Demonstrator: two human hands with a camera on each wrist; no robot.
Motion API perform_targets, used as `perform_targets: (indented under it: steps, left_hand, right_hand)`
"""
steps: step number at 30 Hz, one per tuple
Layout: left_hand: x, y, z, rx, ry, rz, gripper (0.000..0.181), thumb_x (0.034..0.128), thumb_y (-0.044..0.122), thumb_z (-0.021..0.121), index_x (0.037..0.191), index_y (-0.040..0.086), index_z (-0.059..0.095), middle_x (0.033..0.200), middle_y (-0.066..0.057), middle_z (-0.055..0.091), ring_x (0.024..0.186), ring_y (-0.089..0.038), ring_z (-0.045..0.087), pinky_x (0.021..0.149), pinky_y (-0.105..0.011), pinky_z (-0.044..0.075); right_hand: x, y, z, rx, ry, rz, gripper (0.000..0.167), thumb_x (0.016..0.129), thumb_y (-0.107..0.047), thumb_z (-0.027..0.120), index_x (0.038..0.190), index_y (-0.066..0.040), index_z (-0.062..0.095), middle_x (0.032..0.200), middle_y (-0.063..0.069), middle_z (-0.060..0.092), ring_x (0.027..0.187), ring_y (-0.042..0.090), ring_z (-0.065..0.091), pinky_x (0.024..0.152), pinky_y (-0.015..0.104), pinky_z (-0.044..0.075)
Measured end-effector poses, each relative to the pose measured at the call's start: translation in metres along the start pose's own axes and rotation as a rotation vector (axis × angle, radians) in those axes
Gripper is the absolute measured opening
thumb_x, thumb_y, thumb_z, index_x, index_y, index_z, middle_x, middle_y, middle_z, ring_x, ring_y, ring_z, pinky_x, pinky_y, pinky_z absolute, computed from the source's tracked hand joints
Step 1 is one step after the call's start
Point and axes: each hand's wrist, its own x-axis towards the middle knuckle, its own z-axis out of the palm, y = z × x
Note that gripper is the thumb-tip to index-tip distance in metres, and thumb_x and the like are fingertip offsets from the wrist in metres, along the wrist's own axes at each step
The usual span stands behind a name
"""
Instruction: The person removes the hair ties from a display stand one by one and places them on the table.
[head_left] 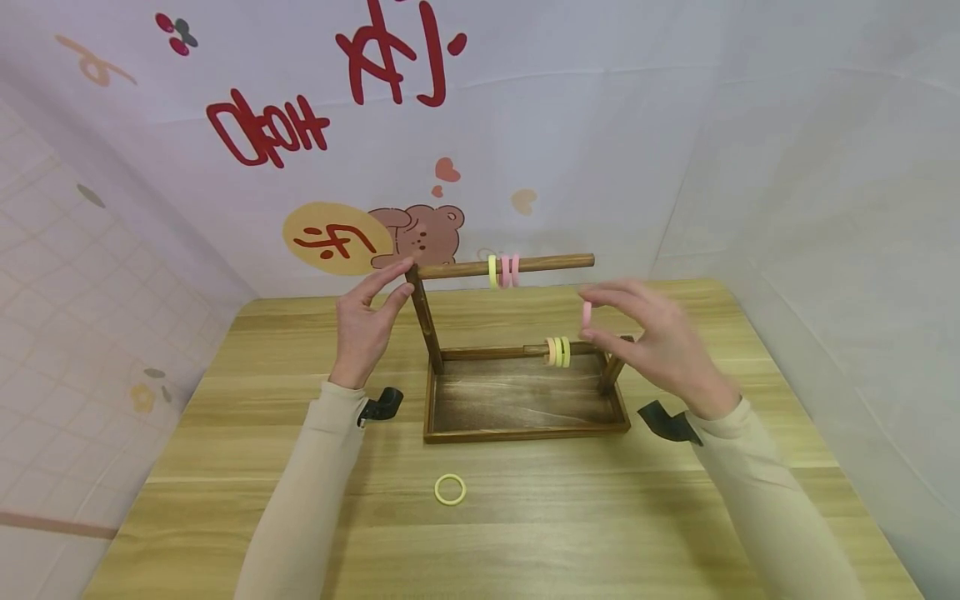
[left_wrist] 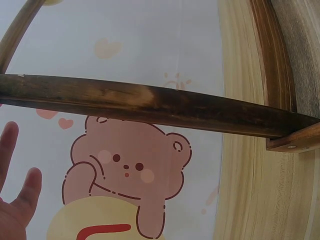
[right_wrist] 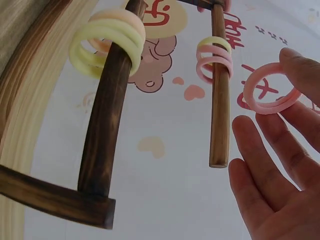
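Note:
A wooden rack (head_left: 431,329) has a tray base, a tall post with an upper bar (head_left: 551,263) and a lower bar (head_left: 491,353). My left hand (head_left: 365,325) holds the top of the tall post between thumb and fingers; the left wrist view cuts off most of this grip. Pinched in my right hand (head_left: 660,337) is a pink ring (right_wrist: 252,92), beyond the free end of the upper bar and apart from it. On that bar hang one yellow ring (head_left: 492,272) and pink rings (right_wrist: 205,70). Yellow and peach rings (right_wrist: 105,37) hang on the lower bar.
A loose yellow ring (head_left: 450,490) lies flat on the wooden table (head_left: 300,500), in front of the rack's tray (head_left: 525,435). Behind stands a white printed backdrop (head_left: 600,125) with a bear and red characters. Pale cloth walls stand on both sides.

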Motion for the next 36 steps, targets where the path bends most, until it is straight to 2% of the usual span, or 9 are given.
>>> perform_targets:
  steps: [5, 7, 12, 14, 18, 22, 27, 30, 36]
  left_hand:
    - [0.0, 0.0, 0.0, 0.01, -0.001, 0.005, 0.033, 0.0964, 0.009, 0.075, 0.129, 0.013, 0.075, 0.131, -0.003, 0.072, 0.128, -0.017, 0.062, 0.113, -0.036, 0.043]
    - [0.0, 0.0, 0.0, 0.015, -0.005, 0.006, 0.034, 0.0963, 0.009, 0.075, 0.13, 0.014, 0.075, 0.131, -0.003, 0.071, 0.129, -0.017, 0.062, 0.114, -0.036, 0.043]
    - [0.001, 0.0, 0.0, 0.015, -0.008, 0.007, 0.035, 0.0954, 0.006, 0.075, 0.129, 0.013, 0.075, 0.132, -0.004, 0.071, 0.129, -0.018, 0.062, 0.113, -0.035, 0.044]
    - [0.001, -0.001, 0.001, 0.011, -0.004, 0.006, 0.035, 0.0947, 0.004, 0.075, 0.129, 0.01, 0.075, 0.132, -0.007, 0.071, 0.129, -0.019, 0.062, 0.113, -0.035, 0.044]
    - [0.002, -0.001, 0.002, 0.008, 0.001, 0.002, 0.034, 0.0945, -0.002, 0.073, 0.129, 0.003, 0.073, 0.132, -0.013, 0.07, 0.129, -0.025, 0.062, 0.114, -0.036, 0.043]
    - [0.001, 0.013, 0.002, 0.008, -0.007, -0.005, 0.033, 0.0955, -0.003, 0.071, 0.128, -0.001, 0.072, 0.131, -0.019, 0.069, 0.13, -0.028, 0.061, 0.114, -0.036, 0.043]
    - [-0.002, 0.035, 0.001, 0.002, -0.015, -0.009, 0.033, 0.096, -0.004, 0.07, 0.129, -0.003, 0.07, 0.131, -0.019, 0.069, 0.13, -0.026, 0.061, 0.114, -0.036, 0.044]
    - [-0.002, 0.035, 0.0, 0.005, -0.013, -0.011, 0.033, 0.0959, -0.004, 0.07, 0.129, -0.003, 0.07, 0.131, -0.019, 0.068, 0.129, -0.027, 0.061, 0.113, -0.036, 0.044]
    - [0.0, 0.01, 0.001, 0.015, -0.007, -0.019, 0.033, 0.0956, -0.004, 0.07, 0.129, -0.002, 0.071, 0.132, -0.019, 0.068, 0.13, -0.028, 0.061, 0.115, -0.037, 0.043]
  right_hand:
    - [-0.003, -0.006, 0.005, 0.032, 0.003, -0.025, 0.057, 0.071, 0.003, 0.09, 0.125, -0.003, 0.072, 0.124, 0.011, 0.07, 0.113, 0.031, 0.067, 0.105, 0.017, 0.044]
    - [-0.005, -0.008, 0.008, 0.047, 0.006, -0.033, 0.049, 0.079, -0.008, 0.09, 0.125, -0.003, 0.072, 0.124, 0.01, 0.071, 0.112, 0.03, 0.068, 0.098, 0.016, 0.047]
    - [-0.01, -0.014, 0.013, 0.064, -0.017, -0.03, 0.045, 0.085, -0.012, 0.087, 0.126, -0.004, 0.072, 0.125, 0.009, 0.07, 0.109, 0.026, 0.068, 0.078, 0.018, 0.051]
    - [-0.012, -0.016, 0.015, 0.063, -0.042, -0.023, 0.049, 0.081, -0.004, 0.087, 0.127, -0.005, 0.071, 0.125, 0.009, 0.069, 0.108, 0.025, 0.068, 0.076, 0.018, 0.051]
    - [-0.016, -0.02, 0.019, 0.065, -0.078, -0.022, 0.046, 0.084, -0.008, 0.086, 0.128, -0.006, 0.071, 0.125, 0.007, 0.069, 0.098, 0.019, 0.066, 0.071, 0.017, 0.048]
    - [-0.021, -0.023, 0.025, 0.096, -0.101, -0.033, 0.04, 0.092, -0.023, 0.082, 0.126, -0.005, 0.071, 0.124, 0.007, 0.068, 0.084, 0.01, 0.061, 0.065, 0.013, 0.048]
    - [-0.027, -0.029, 0.034, 0.12, -0.144, -0.03, 0.05, 0.101, -0.047, 0.063, 0.129, -0.006, 0.07, 0.127, 0.006, 0.066, 0.071, 0.005, 0.054, 0.062, 0.012, 0.046]
    - [-0.031, -0.032, 0.039, 0.113, -0.17, -0.025, 0.048, 0.101, -0.046, 0.063, 0.131, -0.009, 0.069, 0.127, 0.003, 0.065, 0.078, 0.007, 0.059, 0.069, 0.012, 0.047]
    - [-0.037, -0.036, 0.047, 0.118, -0.202, -0.026, 0.041, 0.092, -0.025, 0.081, 0.129, -0.011, 0.069, 0.128, -0.001, 0.065, 0.115, 0.017, 0.066, 0.099, 0.018, 0.049]
